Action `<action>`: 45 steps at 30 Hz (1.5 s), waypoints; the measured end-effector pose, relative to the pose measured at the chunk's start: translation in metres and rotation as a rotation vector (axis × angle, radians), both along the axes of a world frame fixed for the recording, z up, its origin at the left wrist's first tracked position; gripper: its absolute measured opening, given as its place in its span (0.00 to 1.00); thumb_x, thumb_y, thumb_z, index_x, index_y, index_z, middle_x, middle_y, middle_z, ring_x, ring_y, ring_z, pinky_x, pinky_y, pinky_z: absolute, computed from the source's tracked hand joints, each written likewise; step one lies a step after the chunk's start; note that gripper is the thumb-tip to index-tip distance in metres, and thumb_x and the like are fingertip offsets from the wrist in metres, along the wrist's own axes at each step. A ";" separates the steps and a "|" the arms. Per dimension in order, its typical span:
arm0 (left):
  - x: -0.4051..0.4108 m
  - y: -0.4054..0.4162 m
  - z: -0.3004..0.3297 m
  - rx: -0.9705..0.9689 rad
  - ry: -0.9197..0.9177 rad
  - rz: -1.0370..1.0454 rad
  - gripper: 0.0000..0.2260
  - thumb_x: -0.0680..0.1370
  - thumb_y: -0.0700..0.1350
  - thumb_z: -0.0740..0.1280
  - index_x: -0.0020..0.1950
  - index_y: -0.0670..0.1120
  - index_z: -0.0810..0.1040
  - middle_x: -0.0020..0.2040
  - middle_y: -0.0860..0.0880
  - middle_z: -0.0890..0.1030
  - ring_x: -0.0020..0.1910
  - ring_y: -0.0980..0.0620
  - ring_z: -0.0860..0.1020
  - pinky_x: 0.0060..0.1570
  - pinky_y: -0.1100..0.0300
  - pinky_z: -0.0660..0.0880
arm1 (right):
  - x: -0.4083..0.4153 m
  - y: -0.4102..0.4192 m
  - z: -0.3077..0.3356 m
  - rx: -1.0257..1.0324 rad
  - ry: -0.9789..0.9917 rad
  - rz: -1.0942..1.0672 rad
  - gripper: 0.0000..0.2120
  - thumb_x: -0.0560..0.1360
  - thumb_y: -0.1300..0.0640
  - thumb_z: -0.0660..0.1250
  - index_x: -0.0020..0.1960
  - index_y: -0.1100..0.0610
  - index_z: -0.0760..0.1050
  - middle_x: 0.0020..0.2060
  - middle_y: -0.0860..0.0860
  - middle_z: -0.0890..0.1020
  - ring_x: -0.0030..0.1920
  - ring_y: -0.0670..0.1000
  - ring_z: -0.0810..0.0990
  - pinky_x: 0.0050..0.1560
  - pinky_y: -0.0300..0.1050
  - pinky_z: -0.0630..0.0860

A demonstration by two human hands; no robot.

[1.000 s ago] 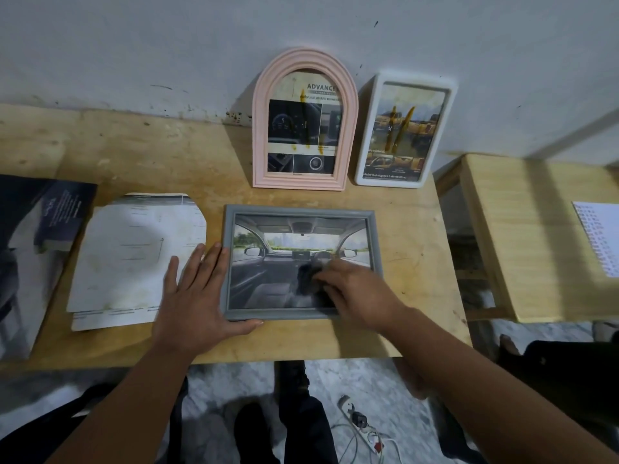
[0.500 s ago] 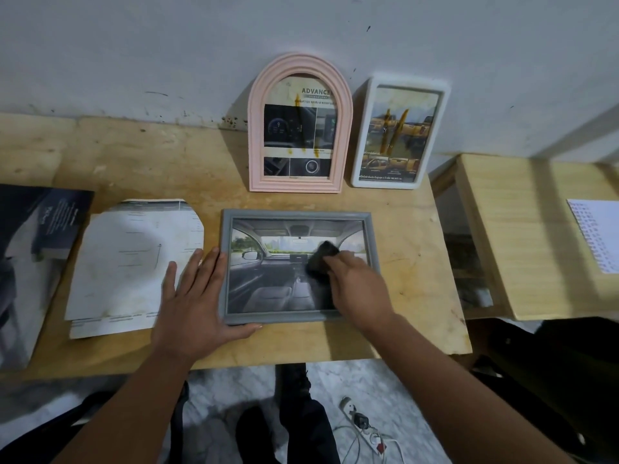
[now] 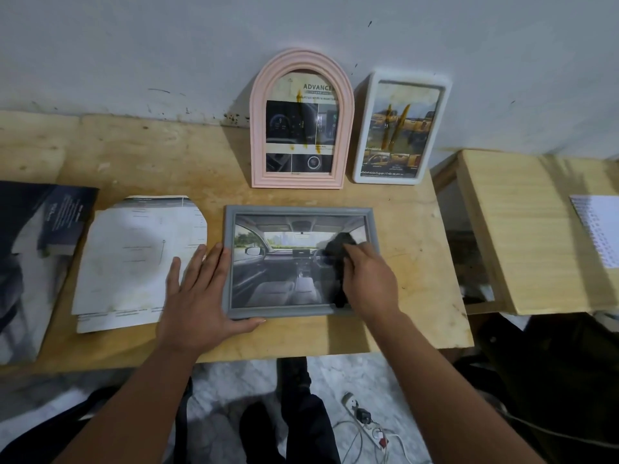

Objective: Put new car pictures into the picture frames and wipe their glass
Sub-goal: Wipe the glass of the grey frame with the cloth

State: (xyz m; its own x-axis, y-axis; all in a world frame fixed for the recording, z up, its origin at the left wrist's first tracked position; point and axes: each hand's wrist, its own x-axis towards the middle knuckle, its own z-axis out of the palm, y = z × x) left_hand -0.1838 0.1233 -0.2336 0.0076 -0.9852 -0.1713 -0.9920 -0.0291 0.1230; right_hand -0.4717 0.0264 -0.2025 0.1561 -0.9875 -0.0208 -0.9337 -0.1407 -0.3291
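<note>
The right hand's fingers [image 3: 356, 254] curl down onto a dark cloth [image 3: 336, 247], pressing it against the glass in the upper right corner of the grey frame [image 3: 231, 262]; the right hand [image 3: 368, 283] lies over the frame's right side, its forearm running back toward the near right. The left hand's fingers [image 3: 214, 262] are straight and spread, flat on the counter [image 3: 418, 279], their tips at the frame's left edge, while the thumb lies along the near left corner. The left hand [image 3: 197, 303] holds nothing, and its little finger rests on a stack of white papers [image 3: 134, 259] just beside the frame.

The grey frame lies flat near the counter's front edge, with a car interior picture under its glass. Behind it, an arched pink frame [image 3: 301, 61] and a white frame [image 3: 402, 77] lean upright against the wall, side by side; both show yellowish streaks on the glass. Bare counter lies right of the grey frame up to the counter's right edge and in the strip between the grey frame and the standing frames. A dark brochure [image 3: 33, 246] sits at far left. A second wooden table [image 3: 519, 229] stands apart on the right.
</note>
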 end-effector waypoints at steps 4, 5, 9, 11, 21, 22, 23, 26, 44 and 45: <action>0.000 0.001 0.000 -0.003 -0.007 0.008 0.60 0.65 0.85 0.53 0.85 0.47 0.47 0.85 0.50 0.48 0.84 0.49 0.45 0.80 0.37 0.46 | 0.065 0.054 -0.010 0.028 -0.076 0.240 0.18 0.70 0.55 0.69 0.60 0.52 0.79 0.53 0.50 0.80 0.49 0.56 0.79 0.40 0.50 0.79; 0.001 0.002 -0.002 -0.010 -0.001 0.007 0.58 0.66 0.83 0.56 0.85 0.47 0.47 0.85 0.50 0.48 0.84 0.48 0.46 0.80 0.36 0.47 | 0.085 0.066 -0.009 0.027 -0.097 0.324 0.18 0.67 0.53 0.72 0.58 0.51 0.79 0.51 0.49 0.80 0.48 0.55 0.79 0.39 0.49 0.78; 0.003 0.002 -0.005 -0.037 0.028 -0.007 0.56 0.67 0.78 0.61 0.85 0.47 0.49 0.85 0.50 0.51 0.84 0.48 0.48 0.79 0.34 0.50 | 0.112 0.070 -0.003 0.069 -0.182 0.448 0.17 0.73 0.53 0.69 0.61 0.51 0.79 0.51 0.50 0.80 0.49 0.57 0.79 0.41 0.50 0.80; 0.002 0.001 -0.003 -0.017 0.004 -0.007 0.59 0.65 0.84 0.54 0.85 0.47 0.48 0.85 0.49 0.50 0.84 0.48 0.47 0.80 0.36 0.48 | 0.078 0.052 0.003 0.090 -0.216 0.357 0.18 0.78 0.55 0.64 0.68 0.50 0.77 0.57 0.50 0.80 0.55 0.57 0.80 0.48 0.51 0.80; 0.001 0.000 0.001 0.013 -0.003 0.000 0.61 0.64 0.86 0.50 0.84 0.47 0.46 0.85 0.49 0.48 0.84 0.48 0.45 0.79 0.35 0.49 | -0.006 0.048 -0.016 -0.018 0.098 0.092 0.15 0.76 0.62 0.72 0.62 0.57 0.82 0.53 0.53 0.83 0.49 0.61 0.82 0.33 0.53 0.81; 0.001 0.000 0.002 0.010 -0.004 0.000 0.61 0.64 0.86 0.50 0.84 0.47 0.46 0.85 0.49 0.48 0.84 0.48 0.45 0.79 0.35 0.49 | 0.007 0.051 -0.019 -0.026 0.076 0.144 0.16 0.74 0.60 0.74 0.61 0.56 0.82 0.53 0.53 0.83 0.49 0.60 0.82 0.35 0.53 0.81; 0.002 0.000 0.002 0.008 -0.003 -0.001 0.61 0.64 0.86 0.50 0.84 0.47 0.46 0.85 0.49 0.48 0.84 0.48 0.45 0.79 0.35 0.49 | 0.021 0.054 -0.020 -0.026 0.047 0.200 0.18 0.71 0.58 0.76 0.61 0.55 0.82 0.53 0.52 0.83 0.49 0.59 0.81 0.38 0.52 0.81; 0.003 0.001 0.001 0.003 0.005 -0.004 0.60 0.65 0.85 0.52 0.85 0.47 0.47 0.85 0.49 0.49 0.84 0.47 0.46 0.79 0.35 0.48 | 0.080 0.069 -0.020 -0.027 -0.046 0.335 0.23 0.65 0.51 0.76 0.59 0.52 0.81 0.50 0.49 0.81 0.48 0.55 0.77 0.41 0.48 0.77; 0.005 -0.001 0.000 0.043 -0.009 -0.014 0.62 0.64 0.86 0.50 0.84 0.45 0.48 0.85 0.48 0.49 0.84 0.46 0.47 0.78 0.34 0.50 | 0.065 0.044 -0.031 -0.128 -0.115 0.322 0.18 0.76 0.54 0.62 0.63 0.55 0.81 0.55 0.53 0.82 0.49 0.59 0.77 0.46 0.54 0.74; 0.005 -0.001 0.000 0.040 -0.002 -0.018 0.61 0.64 0.86 0.51 0.84 0.45 0.48 0.85 0.48 0.50 0.84 0.46 0.47 0.78 0.34 0.51 | 0.083 0.054 -0.030 -0.099 -0.170 0.399 0.18 0.75 0.54 0.64 0.63 0.54 0.81 0.55 0.52 0.82 0.49 0.59 0.77 0.46 0.54 0.74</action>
State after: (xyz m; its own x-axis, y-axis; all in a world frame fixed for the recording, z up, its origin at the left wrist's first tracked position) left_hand -0.1791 0.1227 -0.2338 -0.0102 -0.9775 -0.2105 -0.9926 -0.0156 0.1202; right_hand -0.3884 0.0803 -0.2329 0.5185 -0.8451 0.1302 -0.7336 -0.5179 -0.4401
